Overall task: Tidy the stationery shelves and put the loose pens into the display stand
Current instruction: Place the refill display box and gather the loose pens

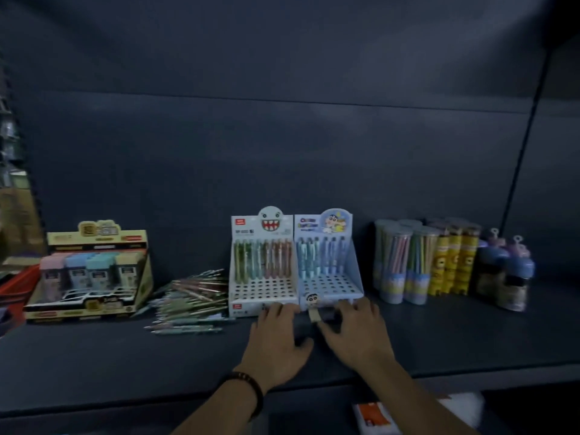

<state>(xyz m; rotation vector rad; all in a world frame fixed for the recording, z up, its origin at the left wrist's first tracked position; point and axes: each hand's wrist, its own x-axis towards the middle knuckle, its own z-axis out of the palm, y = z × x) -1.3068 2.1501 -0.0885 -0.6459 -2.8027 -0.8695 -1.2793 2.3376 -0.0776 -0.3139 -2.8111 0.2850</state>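
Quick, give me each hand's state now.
Left hand: open, fingers touching the front of the white pen stand.
Right hand: open, fingers touching the front of the blue pen stand.

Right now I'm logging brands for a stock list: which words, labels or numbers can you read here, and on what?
Nothing is legible; every print is too blurred.
White pen stand: red tag and header print, unreadable.
Blue pen stand: coloured header lettering, unreadable.
Yellow box: top and front labels, unreadable.
Yellow tubes: label print, unreadable.
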